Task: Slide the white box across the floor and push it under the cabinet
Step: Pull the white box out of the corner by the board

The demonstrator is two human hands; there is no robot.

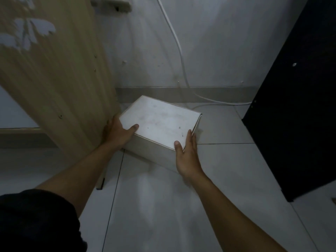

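Centre frame, on the floor (163, 206): white box (160, 124), left hand (118, 132) and right hand (187, 157) clamped on its corners. Best kept low and flat, steered left toward the cabinet (54, 79).

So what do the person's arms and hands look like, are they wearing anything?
Both hands are bare: no gloves, rings or watch show on the left hand or the right hand. The forearms are bare too. A dark sleeve, pushed up, covers the left upper arm. No sleeve shows on the right arm.
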